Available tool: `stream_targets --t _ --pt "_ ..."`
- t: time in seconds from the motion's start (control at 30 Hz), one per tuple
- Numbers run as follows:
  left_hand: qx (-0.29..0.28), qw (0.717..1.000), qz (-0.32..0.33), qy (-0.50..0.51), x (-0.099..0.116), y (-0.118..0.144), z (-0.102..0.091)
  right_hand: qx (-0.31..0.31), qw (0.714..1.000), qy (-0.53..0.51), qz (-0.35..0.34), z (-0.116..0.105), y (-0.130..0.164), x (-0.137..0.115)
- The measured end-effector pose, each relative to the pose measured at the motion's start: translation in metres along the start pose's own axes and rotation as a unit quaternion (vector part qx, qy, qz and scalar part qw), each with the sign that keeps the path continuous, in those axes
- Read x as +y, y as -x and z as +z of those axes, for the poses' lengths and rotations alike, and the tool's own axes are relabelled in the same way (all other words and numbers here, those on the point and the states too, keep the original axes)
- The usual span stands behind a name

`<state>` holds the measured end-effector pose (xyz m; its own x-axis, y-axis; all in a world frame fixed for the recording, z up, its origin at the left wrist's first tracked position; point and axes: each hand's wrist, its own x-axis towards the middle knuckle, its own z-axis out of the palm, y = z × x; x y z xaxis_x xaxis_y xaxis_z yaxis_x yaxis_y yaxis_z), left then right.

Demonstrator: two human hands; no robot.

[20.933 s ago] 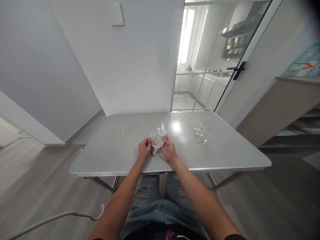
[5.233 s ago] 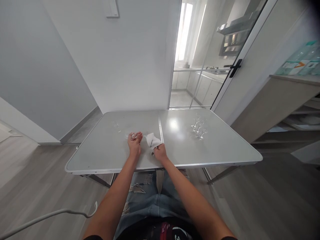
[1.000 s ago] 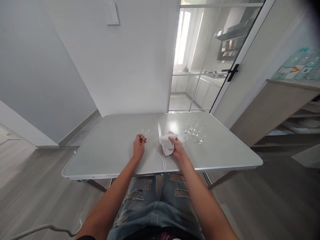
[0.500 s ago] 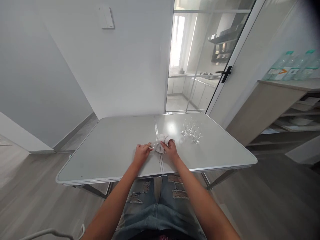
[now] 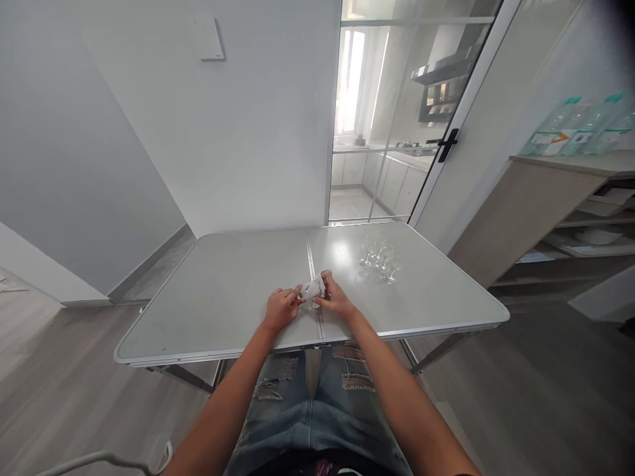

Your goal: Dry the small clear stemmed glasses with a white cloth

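Both hands meet above the middle seam of the grey folding table (image 5: pixel 223 311). My left hand (image 5: pixel 278 309) grips a small clear glass (image 5: pixel 306 291), mostly wrapped in a white cloth (image 5: pixel 316 287). My right hand (image 5: pixel 335 299) holds that cloth bunched around the glass. Only a sliver of the glass shows between the fingers. Several clear stemmed glasses (image 5: pixel 379 258) stand in a cluster on the right half of the table, an arm's length from my right hand.
A glass sliding door (image 5: pixel 397 119) with a black handle stands behind the table. A wooden shelf unit (image 5: pixel 560 218) with water bottles (image 5: pixel 575 129) on top is at the right. A white cable (image 5: pixel 99 456) lies on the wood floor at lower left.
My hands were apart one second ago, left on the glass, right on the cloth. They have come together and the cloth is now bunched around the glass.
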<state>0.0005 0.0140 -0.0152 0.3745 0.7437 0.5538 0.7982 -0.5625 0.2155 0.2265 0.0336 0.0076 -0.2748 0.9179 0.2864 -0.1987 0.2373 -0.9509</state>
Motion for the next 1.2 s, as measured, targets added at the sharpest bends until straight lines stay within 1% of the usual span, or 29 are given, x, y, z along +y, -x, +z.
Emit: stream_targets --t 0.1,0.2,0.3,0.4,0.47,0.57,0.63,0.7,0.77,0.87,0.97,1.1,1.2 --pt "0.030 0.999 -0.032 0.014 0.005 -0.003 -0.003 -0.016 0.999 -0.026 0.014 0.000 0.000 -0.004" --pt "0.065 0.996 -0.060 0.013 0.010 -0.008 -0.004 0.027 0.998 -0.049 0.022 0.003 -0.004 -0.001" --pt "0.060 0.996 -0.063 0.007 0.012 -0.011 -0.004 0.060 0.997 -0.048 0.023 0.007 -0.006 0.002" --pt "0.052 0.996 -0.077 0.016 0.011 -0.008 -0.002 0.062 0.997 -0.037 0.017 0.010 -0.003 0.000" --pt "0.050 0.995 -0.082 0.029 0.011 -0.005 -0.001 0.074 0.997 -0.019 -0.004 0.011 0.000 -0.003" --pt "0.033 0.996 -0.067 0.052 0.011 -0.002 0.000 0.090 0.995 0.027 -0.037 0.011 0.005 -0.006" --pt "0.030 0.996 -0.060 0.053 0.010 -0.001 0.000 0.093 0.993 0.055 -0.047 0.011 0.006 -0.004" --pt "0.032 0.997 -0.064 0.043 0.009 -0.002 0.000 0.093 0.992 0.070 -0.046 0.011 0.005 -0.002" --pt "0.032 0.996 -0.071 0.032 0.009 -0.002 0.001 0.083 0.994 0.056 -0.032 0.011 0.004 -0.002" --pt "0.029 0.996 -0.072 0.037 0.007 -0.002 0.002 0.049 0.998 -0.023 0.010 0.009 0.003 -0.008" --pt "0.032 0.995 -0.074 0.056 0.006 -0.003 0.003 0.046 0.996 -0.073 0.033 0.006 0.003 -0.015" --pt "0.043 0.992 -0.089 0.076 0.005 -0.003 0.003 0.043 0.998 -0.055 0.010 0.006 0.002 -0.013" --pt "0.044 0.992 -0.085 0.080 0.005 -0.003 0.003 0.038 0.999 -0.004 -0.011 0.007 0.000 -0.005"
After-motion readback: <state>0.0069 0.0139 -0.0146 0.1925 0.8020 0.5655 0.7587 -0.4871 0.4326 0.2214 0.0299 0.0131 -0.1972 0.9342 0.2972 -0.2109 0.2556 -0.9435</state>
